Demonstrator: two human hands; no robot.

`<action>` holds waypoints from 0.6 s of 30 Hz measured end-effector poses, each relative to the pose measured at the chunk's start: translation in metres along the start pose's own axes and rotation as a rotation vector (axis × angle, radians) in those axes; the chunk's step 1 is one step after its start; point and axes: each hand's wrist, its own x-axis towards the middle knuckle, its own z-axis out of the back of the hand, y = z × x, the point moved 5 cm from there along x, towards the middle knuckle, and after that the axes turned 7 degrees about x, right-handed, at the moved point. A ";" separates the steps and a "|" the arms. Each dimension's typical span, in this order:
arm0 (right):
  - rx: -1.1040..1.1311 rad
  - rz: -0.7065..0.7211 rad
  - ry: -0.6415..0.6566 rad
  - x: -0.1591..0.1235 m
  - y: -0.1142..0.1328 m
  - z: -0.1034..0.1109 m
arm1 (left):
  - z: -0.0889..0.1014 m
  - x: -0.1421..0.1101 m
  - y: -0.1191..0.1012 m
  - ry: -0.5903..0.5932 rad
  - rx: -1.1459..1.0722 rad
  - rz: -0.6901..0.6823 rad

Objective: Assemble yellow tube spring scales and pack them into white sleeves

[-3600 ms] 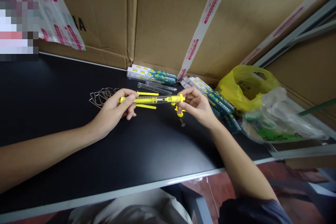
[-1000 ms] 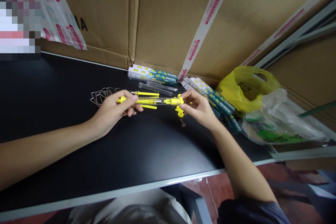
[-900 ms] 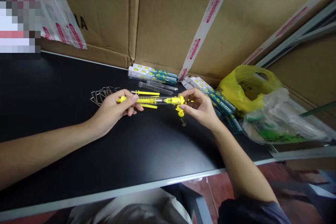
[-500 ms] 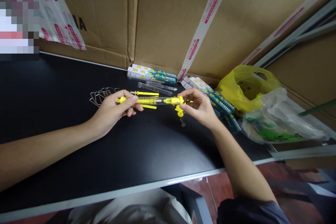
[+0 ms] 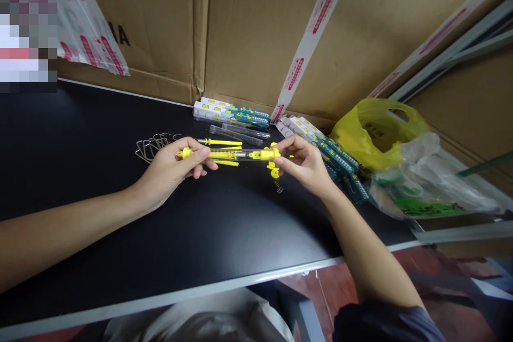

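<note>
A tubular spring scale point(image 5: 243, 155), clear with yellow fittings inside and at both ends, is held level above the black table. My left hand point(image 5: 182, 159) is closed around its left end, thumb on top, with a small hook poking out past the cap. At the other end, my right hand point(image 5: 301, 160) pinches the yellow cap between thumb and fingers. Yellow rods point(image 5: 228, 163) lie behind and under the scale. Small yellow caps point(image 5: 274, 172) and a small coil spring point(image 5: 279, 187) rest near my right fingertips; some are partly hidden by that hand.
Bent metal hooks point(image 5: 146, 147) lie left, behind my left hand. Empty clear tubes point(image 5: 240, 134) sit before printed cartons point(image 5: 230, 112); more cartons point(image 5: 324, 144) lean right, beside a yellow bag point(image 5: 360, 133) and a clear bag point(image 5: 433, 181). Large cardboard point(image 5: 256, 26) stands behind the table point(image 5: 192, 256).
Both hands keep their hold on the spring scale, almost still. The view has shifted very slightly.
</note>
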 end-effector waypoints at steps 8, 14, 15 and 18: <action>-0.060 0.004 0.022 0.002 0.003 0.007 | 0.001 -0.001 0.000 0.016 -0.015 0.013; -0.671 0.085 -0.109 0.009 0.000 0.042 | 0.001 0.000 0.000 0.021 -0.023 0.020; -0.763 0.074 -0.067 0.009 -0.003 0.044 | 0.001 0.000 0.001 0.023 -0.020 0.023; -0.900 0.026 0.053 0.008 -0.010 0.045 | 0.002 0.000 0.001 0.023 -0.018 0.030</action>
